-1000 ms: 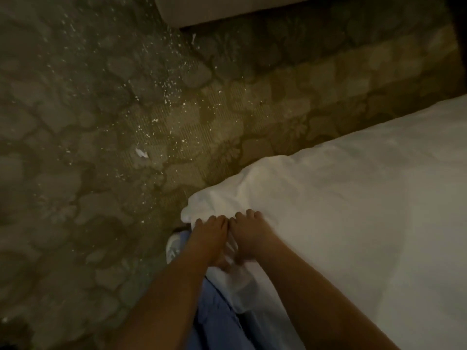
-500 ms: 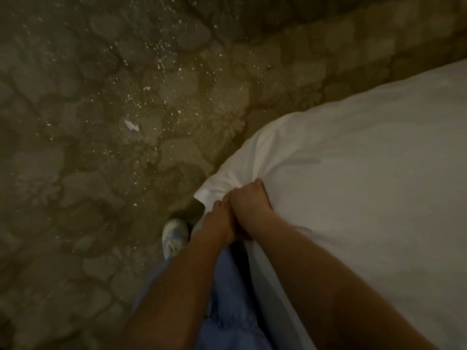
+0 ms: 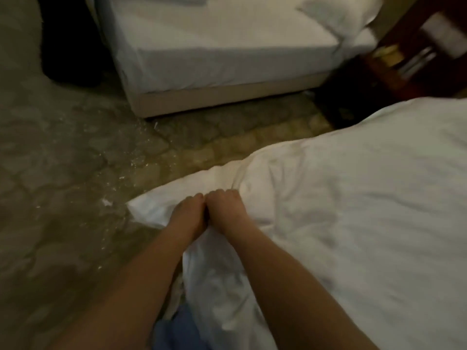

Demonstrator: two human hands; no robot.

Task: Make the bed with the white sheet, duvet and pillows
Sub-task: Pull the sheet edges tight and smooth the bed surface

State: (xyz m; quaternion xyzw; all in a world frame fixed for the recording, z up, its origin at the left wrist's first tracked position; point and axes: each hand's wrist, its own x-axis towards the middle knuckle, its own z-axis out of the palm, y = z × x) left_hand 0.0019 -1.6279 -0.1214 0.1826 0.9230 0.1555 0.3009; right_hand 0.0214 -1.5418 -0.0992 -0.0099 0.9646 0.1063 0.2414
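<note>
Both hands side by side and touching at the near corner of the white duvet (image 3: 328,210). Left hand (image 3: 188,210) curled over the fabric, fingers gripping the corner. Right hand (image 3: 226,207) likewise clenched on a bunch of the same fabric, creases radiating from the knuckles. Duvet spread across the bed on the right, corner overhanging the patterned carpet (image 3: 63,173). White flecks scattered on the carpet near the corner. Second bed (image 3: 214,59) across the aisle, covered in white, pillow (image 3: 336,11) at its far right end. Dark wooden nightstand (image 3: 417,59) at upper right, contents blurred.
</note>
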